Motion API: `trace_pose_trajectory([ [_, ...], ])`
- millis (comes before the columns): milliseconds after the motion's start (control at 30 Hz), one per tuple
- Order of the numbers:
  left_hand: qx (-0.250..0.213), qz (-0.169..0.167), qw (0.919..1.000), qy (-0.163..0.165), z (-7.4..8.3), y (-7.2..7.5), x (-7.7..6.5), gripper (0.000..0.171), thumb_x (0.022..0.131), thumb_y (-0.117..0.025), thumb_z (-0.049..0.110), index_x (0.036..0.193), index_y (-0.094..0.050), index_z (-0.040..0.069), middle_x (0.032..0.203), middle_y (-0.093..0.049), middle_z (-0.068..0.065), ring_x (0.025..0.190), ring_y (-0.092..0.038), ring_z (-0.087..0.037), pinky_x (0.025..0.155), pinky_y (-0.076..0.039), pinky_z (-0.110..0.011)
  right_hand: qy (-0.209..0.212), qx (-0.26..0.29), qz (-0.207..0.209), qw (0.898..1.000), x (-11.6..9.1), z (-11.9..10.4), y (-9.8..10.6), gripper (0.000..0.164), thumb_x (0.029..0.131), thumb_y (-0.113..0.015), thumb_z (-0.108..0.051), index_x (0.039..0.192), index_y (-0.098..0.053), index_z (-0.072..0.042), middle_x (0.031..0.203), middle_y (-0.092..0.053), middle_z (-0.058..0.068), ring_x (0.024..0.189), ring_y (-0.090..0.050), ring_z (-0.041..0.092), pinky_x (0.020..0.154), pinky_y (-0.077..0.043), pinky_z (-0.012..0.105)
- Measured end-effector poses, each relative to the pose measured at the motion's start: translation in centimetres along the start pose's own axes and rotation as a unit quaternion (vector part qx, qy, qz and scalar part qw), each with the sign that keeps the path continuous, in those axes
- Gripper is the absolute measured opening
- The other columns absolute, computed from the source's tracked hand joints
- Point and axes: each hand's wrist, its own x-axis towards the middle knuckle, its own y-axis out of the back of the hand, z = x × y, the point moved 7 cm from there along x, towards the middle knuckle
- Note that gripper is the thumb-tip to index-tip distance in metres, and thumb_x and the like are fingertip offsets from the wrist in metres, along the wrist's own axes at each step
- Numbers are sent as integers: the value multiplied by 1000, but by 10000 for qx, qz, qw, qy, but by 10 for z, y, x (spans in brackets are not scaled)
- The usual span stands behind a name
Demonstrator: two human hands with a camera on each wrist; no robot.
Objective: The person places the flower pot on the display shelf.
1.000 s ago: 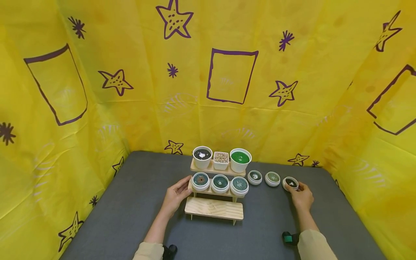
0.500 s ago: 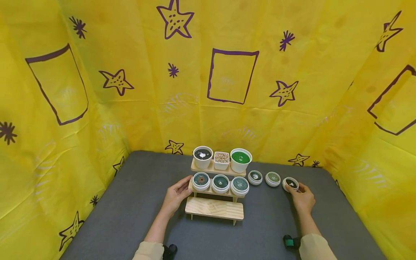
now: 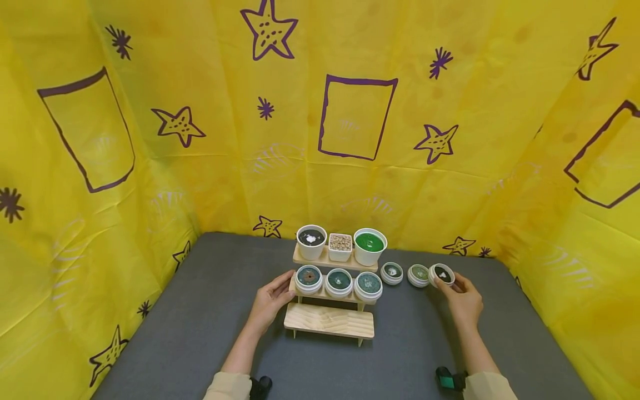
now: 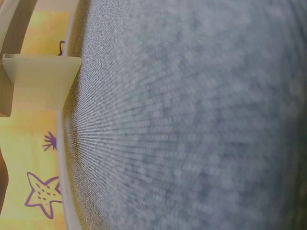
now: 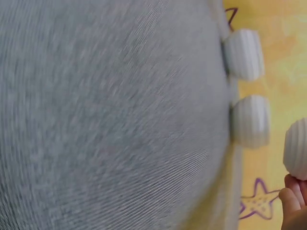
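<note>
Pot [image 3: 442, 274], round, white, ribbed, dark-filled: I hold it aloft, right hand [image 3: 465, 303] pinching its right side; left hand [image 3: 270, 298] grips pale wooden tiered stand [image 3: 329, 320].

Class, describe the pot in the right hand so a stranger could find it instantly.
Right of the wooden stand on the grey table, find the right hand. It holds a white pot; unlike its two greenish-filled neighbours, this is raised and blackish inside.

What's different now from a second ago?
The right hand, already holding the rightmost bowl, has lifted it off the table and a bit left, toward its neighbour. The left hand still holds the stand; the other bowls stayed put.
</note>
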Motion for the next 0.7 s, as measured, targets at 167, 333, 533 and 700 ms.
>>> trace_pose_trajectory([
  [167, 91, 4, 9999, -42, 2, 0, 0, 55, 91, -64, -1, 141, -45, -11, 147, -45, -32, 120, -55, 4, 98, -46, -7, 59, 219, -3, 9997, -11, -19, 2, 64, 77, -84, -41, 130, -64, -11, 114, -72, -2, 76, -52, -23, 67, -47, -1],
  [333, 127, 31, 9999, 9, 2, 1, 0, 54, 91, -64, -2, 141, -46, -11, 148, -46, -30, 133, -51, -22, 98, -46, -8, 279, 682, -151, 9972, -23, -43, 0, 62, 77, -85, -33, 129, -64, -8, 93, -63, -26, 80, -58, -19, 70, -49, 0],
  [533, 143, 46, 9999, -33, 0, 1, 0, 54, 91, -65, -2, 141, -46, -11, 147, -46, -31, 128, -54, -12, 98, -47, -8, 463, 919, -354, 9941, -36, -68, -4, 57, 77, -85, -27, 128, -66, -8, 95, -64, -23, 85, -62, -14, 74, -51, 0],
  [700, 74, 128, 9999, -27, -1, 1, 0, 54, 90, -66, -2, 140, -48, -10, 146, -47, -30, 119, -56, 4, 97, -48, -8, 561, 912, -499, 9930, -49, -83, -7, 55, 77, -85, -28, 126, -67, -11, 95, -65, -24, 88, -64, -11, 76, -51, 1],
])
